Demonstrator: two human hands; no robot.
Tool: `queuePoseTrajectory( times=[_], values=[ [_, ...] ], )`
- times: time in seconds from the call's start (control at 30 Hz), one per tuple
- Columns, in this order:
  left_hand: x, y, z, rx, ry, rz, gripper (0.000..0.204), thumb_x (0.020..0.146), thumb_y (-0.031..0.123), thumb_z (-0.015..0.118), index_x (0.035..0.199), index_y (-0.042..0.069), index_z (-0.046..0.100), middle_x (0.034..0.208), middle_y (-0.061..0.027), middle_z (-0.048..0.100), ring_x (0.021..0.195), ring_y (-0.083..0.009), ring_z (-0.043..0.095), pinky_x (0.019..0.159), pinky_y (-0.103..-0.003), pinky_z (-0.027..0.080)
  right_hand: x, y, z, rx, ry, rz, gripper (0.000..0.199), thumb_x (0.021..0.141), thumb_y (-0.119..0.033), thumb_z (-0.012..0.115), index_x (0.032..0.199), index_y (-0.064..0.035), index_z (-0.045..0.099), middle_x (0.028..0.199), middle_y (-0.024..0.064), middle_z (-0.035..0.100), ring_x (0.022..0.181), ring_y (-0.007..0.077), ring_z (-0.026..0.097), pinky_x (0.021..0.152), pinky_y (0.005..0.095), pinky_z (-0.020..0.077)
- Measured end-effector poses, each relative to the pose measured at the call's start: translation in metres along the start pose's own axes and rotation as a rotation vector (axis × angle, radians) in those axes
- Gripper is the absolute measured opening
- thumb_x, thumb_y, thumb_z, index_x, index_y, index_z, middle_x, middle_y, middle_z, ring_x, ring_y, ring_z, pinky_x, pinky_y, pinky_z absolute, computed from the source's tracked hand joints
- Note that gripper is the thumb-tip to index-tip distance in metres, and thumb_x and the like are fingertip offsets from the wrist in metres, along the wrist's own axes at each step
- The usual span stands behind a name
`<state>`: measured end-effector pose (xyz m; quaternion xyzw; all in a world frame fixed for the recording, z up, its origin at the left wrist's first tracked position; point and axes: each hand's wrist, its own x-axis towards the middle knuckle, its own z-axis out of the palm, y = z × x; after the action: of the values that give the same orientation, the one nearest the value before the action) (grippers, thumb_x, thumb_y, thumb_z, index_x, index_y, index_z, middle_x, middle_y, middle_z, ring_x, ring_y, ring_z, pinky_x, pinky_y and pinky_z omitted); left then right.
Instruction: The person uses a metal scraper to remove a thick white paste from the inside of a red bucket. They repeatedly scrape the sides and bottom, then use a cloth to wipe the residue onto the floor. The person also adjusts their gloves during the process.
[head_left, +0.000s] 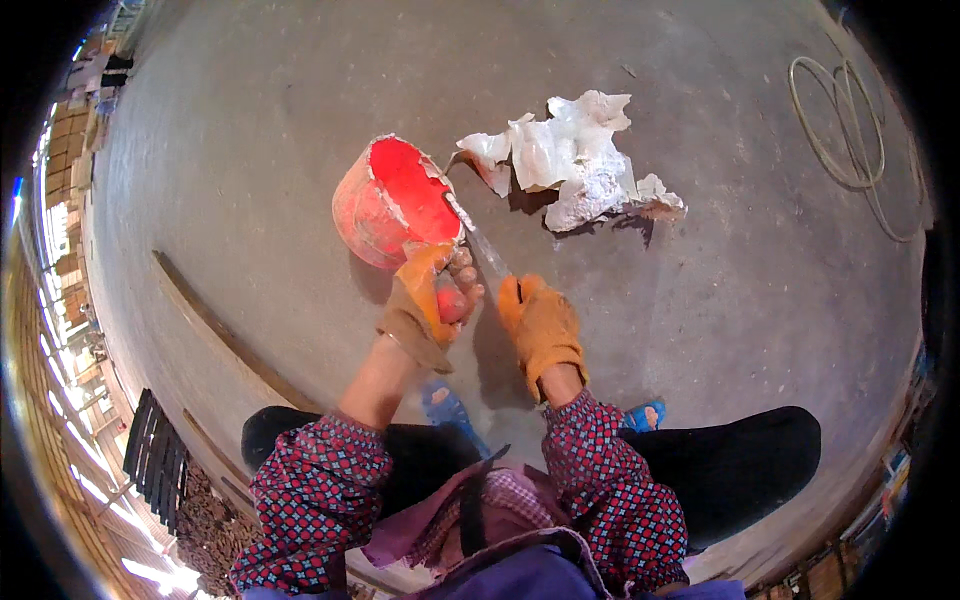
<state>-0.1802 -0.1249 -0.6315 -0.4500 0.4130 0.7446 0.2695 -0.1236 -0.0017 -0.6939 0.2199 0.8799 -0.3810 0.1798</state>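
A red plastic bucket (375, 215), crusted with white residue along its rim, lies tilted on the floor, its mouth facing up and right. My left hand (440, 290), in a worn orange glove with bare fingers showing, is closed on the bucket's near edge. A red patch shows by its palm; I cannot tell what it is. My right hand (540, 325), in an orange glove, is wrapped round the hidden handle of a knife (487, 248). The long narrow blade, whitish with residue, lies along the bucket's right rim, its tip near the edge.
Torn white crusted sheets (575, 165) lie beyond the bucket to the right. A pale hose (845, 150) is coiled at far right. On the left are a long wooden strip (225, 335) and a dark slatted piece (155, 455). My blue-shod feet (445, 405) are close below my hands.
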Motion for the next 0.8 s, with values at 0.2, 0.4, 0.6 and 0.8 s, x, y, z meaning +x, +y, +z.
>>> queuePoseTrajectory(
  times=[0.2, 0.4, 0.6, 0.8],
  values=[
    [0.008, -0.005, -0.011, 0.162, -0.081, 0.042, 0.013, 0.089, 0.014, 0.052, 0.100, 0.009, 0.056, 0.081, 0.0049, 0.054, 0.067, -0.0054, 0.055, 0.061, -0.022, 0.052, 0.001, 0.004, 0.011, -0.005, 0.011, 0.020, 0.035, 0.089, -0.034, 0.047, 0.077, -0.0061, 0.064, 0.078, 0.0191, 0.064, 0.074, 0.0389, 0.062, 0.066, 0.0477, 0.0487],
    [0.010, -0.016, -0.007, -0.038, 0.020, -0.005, 0.010, 0.089, 0.020, 0.049, 0.093, 0.011, 0.054, 0.076, 0.0046, 0.051, 0.062, -0.0088, 0.052, 0.057, -0.027, 0.051, 0.020, 0.004, 0.014, 0.017, 0.009, -0.069, 0.031, 0.087, -0.034, 0.049, 0.079, -0.0085, 0.064, 0.080, 0.0175, 0.064, 0.076, 0.0389, 0.061, 0.067, 0.0484, 0.0472],
    [0.007, -0.001, -0.009, 0.424, -0.125, 0.050, 0.011, 0.089, 0.020, 0.050, 0.094, 0.010, 0.054, 0.073, 0.0043, 0.051, 0.061, -0.0095, 0.053, 0.056, -0.023, 0.050, 0.053, -0.006, 0.030, 0.204, -0.004, -0.168, 0.031, 0.087, -0.033, 0.048, 0.080, -0.0077, 0.065, 0.086, 0.0181, 0.064, 0.081, 0.0396, 0.061, 0.073, 0.0509, 0.0455],
    [0.014, -0.001, -0.002, -0.086, -0.046, -0.075, 0.017, 0.089, 0.024, 0.050, 0.094, 0.009, 0.057, 0.070, 0.0031, 0.054, 0.060, -0.0121, 0.055, 0.054, -0.023, 0.052, 0.020, 0.017, 0.007, 0.075, -0.037, -0.024, 0.034, 0.087, -0.033, 0.047, 0.081, -0.0045, 0.065, 0.084, 0.0213, 0.063, 0.080, 0.0410, 0.061, 0.071, 0.0492, 0.0473]
  ],
)
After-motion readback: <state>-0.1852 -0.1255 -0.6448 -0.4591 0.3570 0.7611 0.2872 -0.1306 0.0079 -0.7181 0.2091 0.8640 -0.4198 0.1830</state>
